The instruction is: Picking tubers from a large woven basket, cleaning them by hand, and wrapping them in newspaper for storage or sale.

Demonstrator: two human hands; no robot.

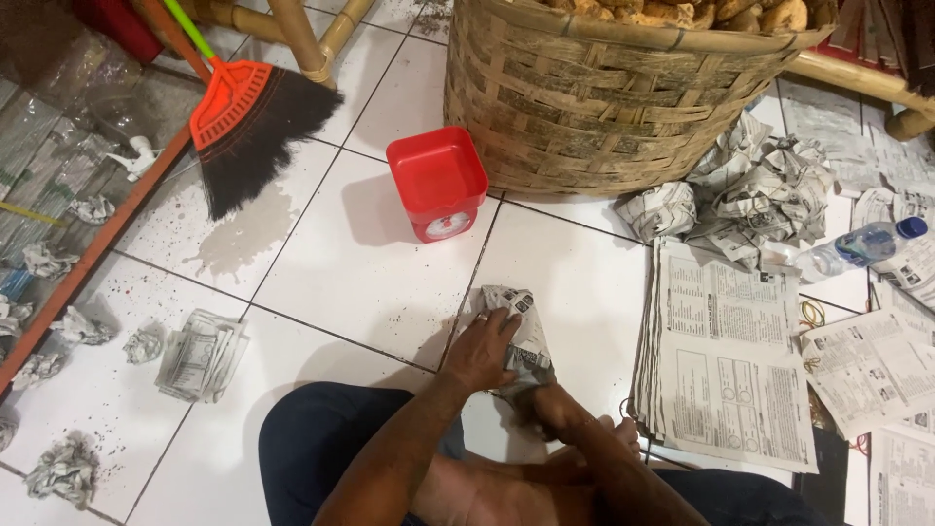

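Newspaper parcel (pixel 521 336) on near floor tiles, below red scale (pixel 437 182). Left hand (pixel 479 349) presses flat on top; right hand (pixel 550 407) pinches lower end. Advice: hold folds tight, twist end firmly.

The left hand (pixel 479 349) lies over the near side of the newspaper packet (pixel 521 326), hiding what it wraps; the right hand (pixel 553 409) covers the packet's lower end, its fingertips tucked out of sight. The woven basket (pixel 594 107) is cut by the top edge, its contents only partly seen. The broom (pixel 248 122) handle runs off the top. The red scale (pixel 438 180) dial is too small to read, as is the print on the newspaper stack (pixel 726 360)
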